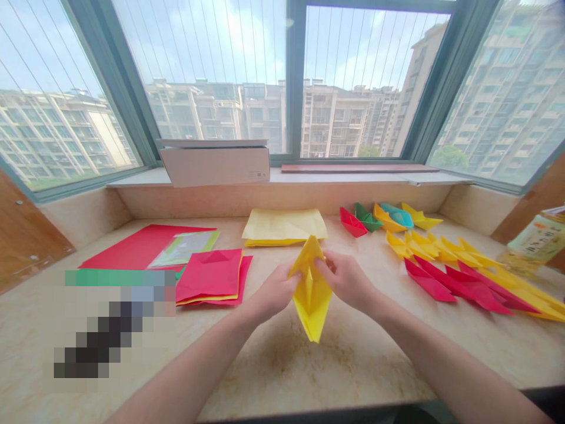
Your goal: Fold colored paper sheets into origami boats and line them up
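My L grip (279,288) & R grip (348,277) pinch the yellow boat (311,300) by opp. sides (prob. for balance).

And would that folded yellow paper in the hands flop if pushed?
Probably not much: the folded yellow paper juts straight past the left hand and right hand. It's likely light, being paper. Its creased folds might crush if squeezed.

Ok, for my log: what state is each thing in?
Yellow paper boat: folded, in left hand and right hand
Other paper boats: folded, grouped
Red and yellow squares: stacked
Cream sheet: lying over yellow paper
Red sheet: flat, partly covered
White box: lid slightly raised
Bottle: cap state unclear
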`<state>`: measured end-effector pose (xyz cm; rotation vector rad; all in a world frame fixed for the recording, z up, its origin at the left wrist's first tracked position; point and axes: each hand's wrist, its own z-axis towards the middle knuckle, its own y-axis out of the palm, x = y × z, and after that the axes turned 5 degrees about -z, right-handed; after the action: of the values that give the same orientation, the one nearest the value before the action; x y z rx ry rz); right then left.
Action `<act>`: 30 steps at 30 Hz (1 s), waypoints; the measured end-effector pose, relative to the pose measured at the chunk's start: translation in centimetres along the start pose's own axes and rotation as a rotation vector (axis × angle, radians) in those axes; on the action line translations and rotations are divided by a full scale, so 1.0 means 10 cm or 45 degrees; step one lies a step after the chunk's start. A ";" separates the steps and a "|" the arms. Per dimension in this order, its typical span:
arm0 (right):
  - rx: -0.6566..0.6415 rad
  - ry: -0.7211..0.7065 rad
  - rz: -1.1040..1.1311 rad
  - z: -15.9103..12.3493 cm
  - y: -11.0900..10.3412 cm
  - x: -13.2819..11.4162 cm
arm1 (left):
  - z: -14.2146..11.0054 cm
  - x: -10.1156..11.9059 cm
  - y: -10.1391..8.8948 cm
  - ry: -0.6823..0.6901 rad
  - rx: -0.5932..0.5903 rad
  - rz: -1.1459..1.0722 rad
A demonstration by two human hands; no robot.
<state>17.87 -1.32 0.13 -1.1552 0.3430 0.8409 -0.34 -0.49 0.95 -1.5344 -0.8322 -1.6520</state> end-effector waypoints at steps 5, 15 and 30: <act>0.053 0.005 -0.215 0.01 -0.03 0.03 | 0.01 -0.03 -0.03 0.002 -0.050 0.035; 0.132 -0.021 -0.306 0.03 -0.06 0.04 | 0.01 -0.05 -0.03 -0.071 0.006 -0.112; -0.055 -0.677 -0.331 -0.08 -0.08 -0.10 | 0.12 -0.11 -0.17 -0.037 0.540 -0.549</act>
<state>17.91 -2.60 0.98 -0.9462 -0.2595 0.8901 -1.11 1.51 -0.03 -1.1348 -1.5021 -1.6040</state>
